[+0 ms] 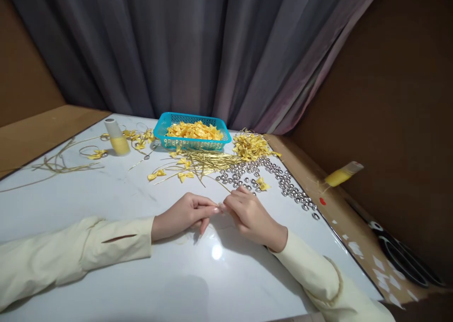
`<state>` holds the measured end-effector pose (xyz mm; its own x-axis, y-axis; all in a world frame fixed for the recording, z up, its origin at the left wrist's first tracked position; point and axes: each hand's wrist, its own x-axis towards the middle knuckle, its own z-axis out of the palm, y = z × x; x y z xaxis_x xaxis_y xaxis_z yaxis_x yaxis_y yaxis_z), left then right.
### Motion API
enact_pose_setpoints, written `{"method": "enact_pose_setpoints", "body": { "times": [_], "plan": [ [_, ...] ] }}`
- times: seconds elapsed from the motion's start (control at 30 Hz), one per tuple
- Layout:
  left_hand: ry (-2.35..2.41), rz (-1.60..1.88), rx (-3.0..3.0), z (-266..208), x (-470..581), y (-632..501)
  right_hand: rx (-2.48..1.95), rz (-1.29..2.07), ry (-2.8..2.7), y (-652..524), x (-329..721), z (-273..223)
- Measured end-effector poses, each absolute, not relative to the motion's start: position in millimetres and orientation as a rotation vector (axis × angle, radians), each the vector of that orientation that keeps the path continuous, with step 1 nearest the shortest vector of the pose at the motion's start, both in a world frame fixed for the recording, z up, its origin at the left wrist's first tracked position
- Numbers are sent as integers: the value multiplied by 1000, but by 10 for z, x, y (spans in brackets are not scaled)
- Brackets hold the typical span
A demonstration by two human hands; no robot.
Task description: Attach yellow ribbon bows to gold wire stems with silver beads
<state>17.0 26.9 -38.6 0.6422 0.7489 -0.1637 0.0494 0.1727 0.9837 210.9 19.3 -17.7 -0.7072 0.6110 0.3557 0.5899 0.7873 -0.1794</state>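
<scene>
From my remote feed, I see left hand (187, 214) and right hand (254, 217) pinching a small piece (222, 207), mostly hidden, between their fingertips. Loose silver beads (286, 184) lie just beyond the right knuckles; a careless sweep could scatter them.

Long cream sleeves (76, 251), a slit (119, 238) in the left

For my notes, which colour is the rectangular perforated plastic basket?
The basket is turquoise; the head view shows it.

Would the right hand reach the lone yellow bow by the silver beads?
Probably yes: the yellow bow lies just past the right hand, nothing seen between, though that hand looks busy pinching something small.
</scene>
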Motion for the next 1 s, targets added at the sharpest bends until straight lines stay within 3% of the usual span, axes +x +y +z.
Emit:
{"method": "enact_pose_setpoints", "body": {
  "times": [0.6,1.0],
  "plan": [
    [721,621,1050,-381,139,375,-888,-100,-2646,221,2106,-276],
    [850,759,1619,-390,165,207,-949,-111,-2677,159,2067,-249]
  ]
}}
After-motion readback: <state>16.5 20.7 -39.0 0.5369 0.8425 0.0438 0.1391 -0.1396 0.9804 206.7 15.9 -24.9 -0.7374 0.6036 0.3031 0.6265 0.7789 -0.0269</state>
